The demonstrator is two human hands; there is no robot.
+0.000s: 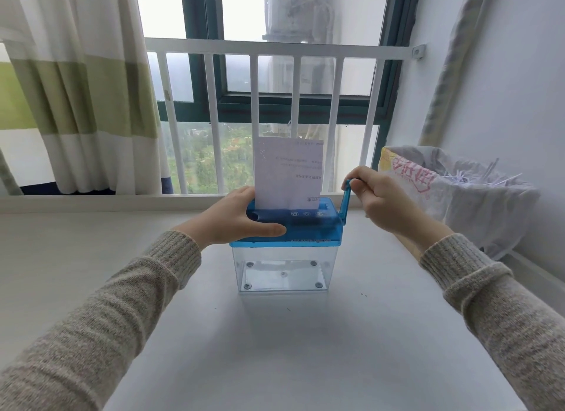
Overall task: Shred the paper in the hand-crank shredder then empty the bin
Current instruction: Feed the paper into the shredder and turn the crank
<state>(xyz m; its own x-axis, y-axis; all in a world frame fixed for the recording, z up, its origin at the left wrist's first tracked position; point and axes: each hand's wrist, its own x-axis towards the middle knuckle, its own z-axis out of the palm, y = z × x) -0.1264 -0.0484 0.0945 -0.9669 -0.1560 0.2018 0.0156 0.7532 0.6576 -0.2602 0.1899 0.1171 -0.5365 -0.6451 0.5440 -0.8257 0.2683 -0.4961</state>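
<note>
Centre of the frame: small shredder [286, 227] with a blue top, set on a pale table [305, 334], close enough for both arms to reach without stretching. Clear bin [284, 270] underneath, showing only its bare floor and foot pads, so apparently no strips dropped yet; shredding judged barely begun, emptying still far off. Paper [289, 173] standing upright in the slot, printed side toward the camera and upside down, lower edge down between the blue lips, most of the sheet still above; upright presumably because caught in the slot, with no fingers on it. Left hand [237, 219] clamped over the left end of the blue top, thumb pressed along the near face, fingers wrapped over the far side, likely there to pin the light body down against the pull of cranking. Right hand [380, 196] curled around the knob of the crank [345, 201], at the right end, arm of the crank pointing up. Right edge of the frame: bag-lined waste basket [452, 193] with paper strips inside, just beside the table, a handy spot for tipping the bin later. Top of the frame: window with white railing [275, 48]; upper left, striped curtain [76, 83].
</note>
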